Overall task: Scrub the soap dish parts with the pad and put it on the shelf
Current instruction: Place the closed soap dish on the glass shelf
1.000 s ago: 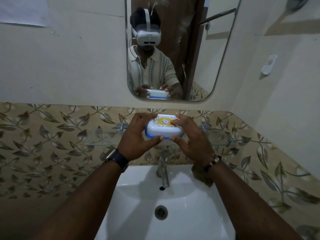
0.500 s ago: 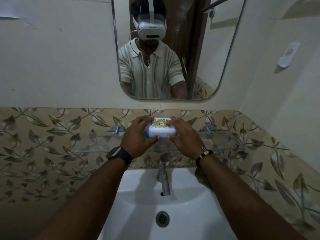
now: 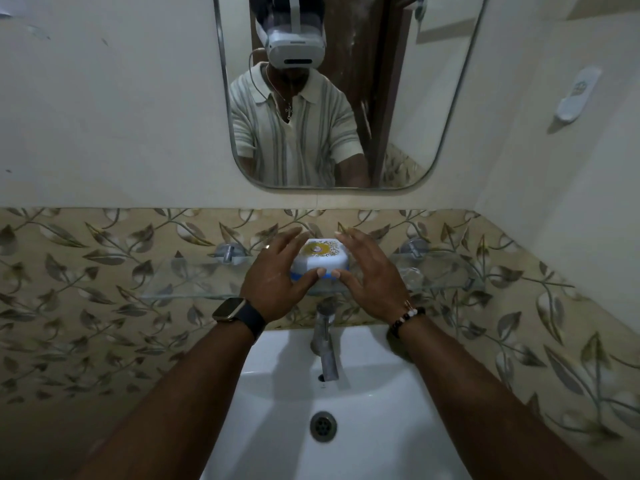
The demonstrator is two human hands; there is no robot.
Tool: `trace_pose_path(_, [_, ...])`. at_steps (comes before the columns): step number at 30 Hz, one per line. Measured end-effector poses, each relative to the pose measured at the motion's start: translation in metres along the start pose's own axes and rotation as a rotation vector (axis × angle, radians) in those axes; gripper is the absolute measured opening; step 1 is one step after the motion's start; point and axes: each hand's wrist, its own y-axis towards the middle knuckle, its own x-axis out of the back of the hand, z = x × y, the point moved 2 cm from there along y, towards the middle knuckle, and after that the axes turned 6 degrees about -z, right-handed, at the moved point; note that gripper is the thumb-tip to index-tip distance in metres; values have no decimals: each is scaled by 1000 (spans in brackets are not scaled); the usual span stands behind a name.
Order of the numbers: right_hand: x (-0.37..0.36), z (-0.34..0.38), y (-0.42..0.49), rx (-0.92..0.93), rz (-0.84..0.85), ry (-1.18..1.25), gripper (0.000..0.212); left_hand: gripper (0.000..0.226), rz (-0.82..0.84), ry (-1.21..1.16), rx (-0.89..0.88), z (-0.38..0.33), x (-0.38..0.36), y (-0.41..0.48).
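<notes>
The closed soap dish [image 3: 320, 259], a white lid with a yellow emblem over a blue base, sits on the glass shelf [image 3: 194, 282] at its middle, above the tap. My left hand [image 3: 277, 277] is at its left side and my right hand [image 3: 370, 275] at its right. On both hands the fingers are straight and spread, lifted off the lid. Only the two thumb tips touch the dish's front edge. No scrub pad is in view.
A metal tap [image 3: 325, 344] stands directly under the shelf over the white sink [image 3: 277, 393]. A mirror [image 3: 433, 98] hangs on the wall above and shows a person in a striped shirt. A small white holder [image 3: 576, 95] is fixed on the right wall.
Both hands carried the dish down and forward onto the glass shelf. Their fingers, wrapped around it before, have now spread open and come off the lid.
</notes>
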Motion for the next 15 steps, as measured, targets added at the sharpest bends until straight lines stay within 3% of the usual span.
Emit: trace_pose_path(15, [80, -8, -79, -80, -225, -334, 63, 49, -142, -173, -308, -96, -44, -27])
